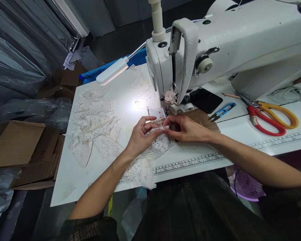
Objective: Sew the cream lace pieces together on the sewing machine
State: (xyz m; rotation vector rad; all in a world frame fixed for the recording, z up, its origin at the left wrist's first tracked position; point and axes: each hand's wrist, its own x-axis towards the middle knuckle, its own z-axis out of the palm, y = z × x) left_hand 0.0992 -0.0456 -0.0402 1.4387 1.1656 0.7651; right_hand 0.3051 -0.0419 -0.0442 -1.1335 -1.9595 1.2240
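White lace fabric (160,145) lies in front of the sewing machine (163,73), its lower part reaching the table's front edge. My left hand (142,135) pinches the lace's upper edge between thumb and fingers. Close beside it, my right hand (185,129) pinches the same edge, the fingertips of both hands nearly touching. Both hands are just in front of the needle area and the metal plate with red marks (159,113). More lace pieces (97,124) lie heaped on the table to the left.
A lit lamp (112,71) hangs over the white table (65,180). To the right are a black phone (206,100), blue snips (223,111), red-handled scissors (266,124) and yellow-handled ones (281,113). A printed ruler (190,164) runs along the front edge. Cardboard boxes (20,144) stand left.
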